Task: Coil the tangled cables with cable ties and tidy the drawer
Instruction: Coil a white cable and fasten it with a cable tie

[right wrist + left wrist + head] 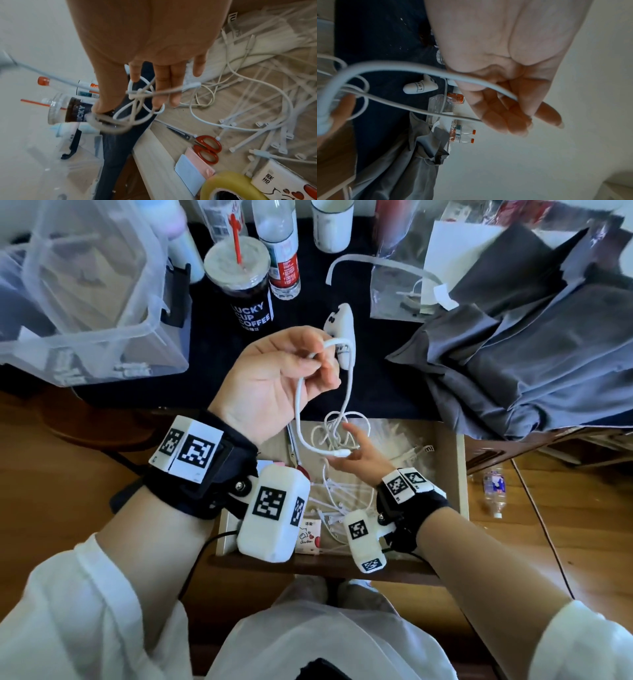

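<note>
Left hand (270,378): raised above the drawer (457,474), a doubled white cable (347,392) pinched between thumb and fingers.
Right hand (359,457): fingers spread, apparently threaded through the hanging knot.
Progress: nothing coiled; loose cable ties (267,136) unused.
Room: drawer crowded, desk cluttered.

Cable ties (267,136) in wooden drawer (457,474)

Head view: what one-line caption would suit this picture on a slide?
Left hand pinches a white cable above the open drawer while the right hand supports its tangled loops.
</note>
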The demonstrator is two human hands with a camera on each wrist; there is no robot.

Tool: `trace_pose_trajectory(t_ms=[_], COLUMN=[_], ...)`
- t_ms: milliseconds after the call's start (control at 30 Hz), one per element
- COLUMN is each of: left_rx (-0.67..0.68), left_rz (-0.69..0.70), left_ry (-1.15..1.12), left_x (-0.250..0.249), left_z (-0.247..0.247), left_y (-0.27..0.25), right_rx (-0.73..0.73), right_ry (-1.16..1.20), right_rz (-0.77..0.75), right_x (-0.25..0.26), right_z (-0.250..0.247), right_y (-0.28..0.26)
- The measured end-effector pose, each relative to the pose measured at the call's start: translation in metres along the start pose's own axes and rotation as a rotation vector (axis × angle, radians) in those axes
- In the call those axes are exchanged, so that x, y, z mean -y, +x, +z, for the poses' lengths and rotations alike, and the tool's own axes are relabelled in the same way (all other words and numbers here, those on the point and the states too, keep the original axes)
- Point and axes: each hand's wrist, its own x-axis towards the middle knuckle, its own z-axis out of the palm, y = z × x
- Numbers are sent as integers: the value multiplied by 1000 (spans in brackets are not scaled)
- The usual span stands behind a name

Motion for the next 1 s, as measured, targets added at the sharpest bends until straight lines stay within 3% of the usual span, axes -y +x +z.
trace_pose_trajectory(t_ms=[100, 200, 300, 367, 567, 667, 767, 867, 933, 1000], left_rx=[-37, -235, -459, -454, -206, -68, 10, -187, -356, -427], left_rz=[-15, -65, -195, -311, -336, -300, -247, -164, -182, -232], left_ry=[50, 256, 601, 695, 504, 365, 471, 523, 382, 220], left_x=[-5, -9, -1, 10, 20, 19, 21, 21, 18, 13], left_z=[1, -9, -30, -36, -5, 9, 20, 23, 16, 6], left_y=[3, -3, -13, -17, 3, 16, 22, 23, 21, 18], right_rx=[-93, -174, -191, -171, -30, 39, 93, 133, 75, -16], right_ry=[-99, -79, 51, 104, 504, 489, 424, 388, 412, 444], right_rz=[4, -20, -156, -208, -252, -282, -297, -283, -249, -246], right_x=[-1, 14, 46, 70, 127, 138, 141, 138, 135, 132], right_z=[4, -9, -27, -38, -47, -44, -43, -42, -45, -52], right_y=[4, -5, -29, -45, -74, -79, -79, -81, -83, -85])
